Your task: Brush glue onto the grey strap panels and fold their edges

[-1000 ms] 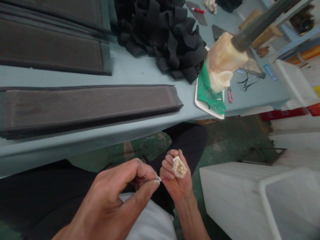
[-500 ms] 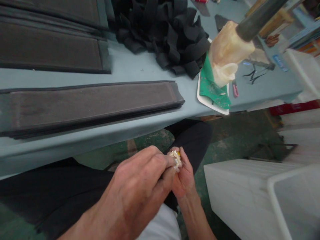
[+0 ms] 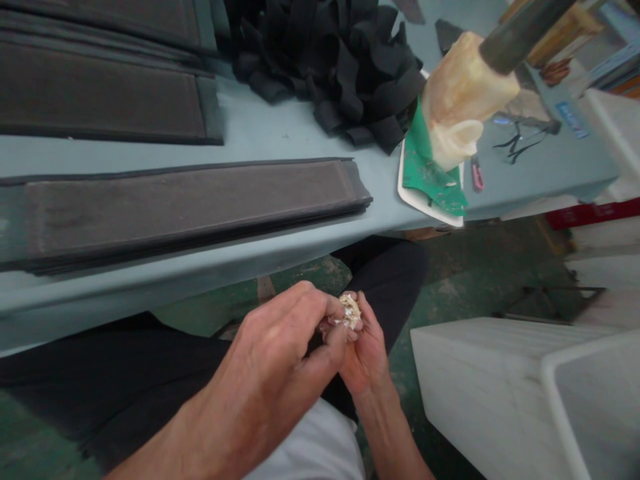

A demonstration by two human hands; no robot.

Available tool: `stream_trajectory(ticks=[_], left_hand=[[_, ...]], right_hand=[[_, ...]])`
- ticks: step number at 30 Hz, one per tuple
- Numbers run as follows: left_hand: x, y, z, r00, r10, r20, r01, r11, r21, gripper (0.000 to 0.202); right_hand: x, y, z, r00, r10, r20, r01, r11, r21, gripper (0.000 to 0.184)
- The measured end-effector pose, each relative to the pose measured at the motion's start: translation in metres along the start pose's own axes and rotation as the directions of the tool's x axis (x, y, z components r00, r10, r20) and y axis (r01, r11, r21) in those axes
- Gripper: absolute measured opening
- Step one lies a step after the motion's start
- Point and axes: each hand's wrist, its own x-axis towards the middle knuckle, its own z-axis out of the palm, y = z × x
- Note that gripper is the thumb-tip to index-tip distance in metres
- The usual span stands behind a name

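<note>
Over my lap, just off the table's front edge, a small crusty off-white lump (image 3: 351,311) sits between my hands. It looks caked with dried flakes, and I cannot make out what is under the crust. My right hand (image 3: 367,347) cups it from the right with curled fingers. From the left, my left hand (image 3: 287,340) pinches at its near side with thumb and forefinger; its other fingers are partly hidden. On the table, a stack of long dark strips (image 3: 200,207) lies closest to my hands.
More dark panels (image 3: 100,87) lie at the back left, beside a heap of black webbing strips (image 3: 340,67). A glue-stained plastic jug (image 3: 465,93) stands on a green sheet (image 3: 433,183) at the right. Beyond are a pink cutter (image 3: 477,175) and a white bin (image 3: 465,373).
My left finger and thumb have shifted on the lump and parted slightly. The yellow spot seen on it before is no longer visible. The view has moved a little.
</note>
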Motion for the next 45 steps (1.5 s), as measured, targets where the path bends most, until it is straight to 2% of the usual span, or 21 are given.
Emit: stream_trajectory(ticks=[3, 7, 10, 14, 17, 23, 31, 36, 39, 42, 45], left_hand=[[0.002, 0.001, -0.001, 0.994, -0.102, -0.028, 0.100, 0.993, -0.068, 0.011], [0.000, 0.000, -0.004, 0.942, -0.336, 0.011, 0.331, 0.923, -0.195, 0.010], [-0.003, -0.003, -0.005, 0.921, -0.390, -0.020, 0.380, 0.907, -0.181, 0.014], [-0.002, -0.011, -0.005, 0.926, -0.367, -0.090, 0.361, 0.929, -0.077, 0.030], [-0.002, -0.018, -0.004, 0.944, -0.300, -0.137, 0.300, 0.954, -0.023, 0.032], [-0.007, -0.023, -0.006, 0.959, -0.280, -0.044, 0.276, 0.958, -0.070, 0.019], [-0.012, -0.021, -0.014, 0.973, -0.219, -0.069, 0.210, 0.971, -0.111, 0.012], [-0.015, -0.022, -0.017, 0.988, -0.132, -0.078, 0.125, 0.988, -0.090, 0.009], [-0.018, -0.029, -0.015, 0.995, -0.086, -0.056, 0.082, 0.994, -0.065, 0.018], [-0.021, -0.037, -0.011, 0.993, -0.120, -0.007, 0.119, 0.991, -0.054, 0.020], [-0.022, -0.039, -0.010, 0.982, -0.188, 0.026, 0.189, 0.980, -0.068, 0.014]], right_hand=[[0.000, 0.000, 0.002, 1.000, 0.027, 0.009, -0.027, 0.999, 0.045, 0.035], [0.000, 0.000, 0.004, 0.997, 0.037, 0.064, -0.043, 0.995, 0.095, 0.038], [0.000, 0.000, 0.004, 0.994, 0.019, 0.105, -0.031, 0.994, 0.109, 0.039], [0.000, 0.001, 0.006, 0.990, 0.028, 0.136, -0.045, 0.991, 0.124, 0.038], [-0.002, 0.003, 0.010, 0.987, 0.034, 0.158, -0.054, 0.990, 0.129, 0.035], [-0.003, 0.004, 0.014, 0.984, 0.057, 0.171, -0.082, 0.987, 0.141, 0.033], [-0.003, 0.003, 0.017, 0.986, 0.065, 0.151, -0.088, 0.985, 0.150, 0.030], [-0.002, 0.004, 0.017, 0.986, 0.078, 0.149, -0.102, 0.981, 0.163, 0.031], [-0.002, 0.004, 0.015, 0.985, 0.081, 0.153, -0.108, 0.978, 0.178, 0.029], [-0.002, 0.004, 0.015, 0.983, 0.086, 0.160, -0.118, 0.972, 0.205, 0.028], [-0.002, 0.004, 0.015, 0.982, 0.097, 0.160, -0.131, 0.966, 0.223, 0.029]])
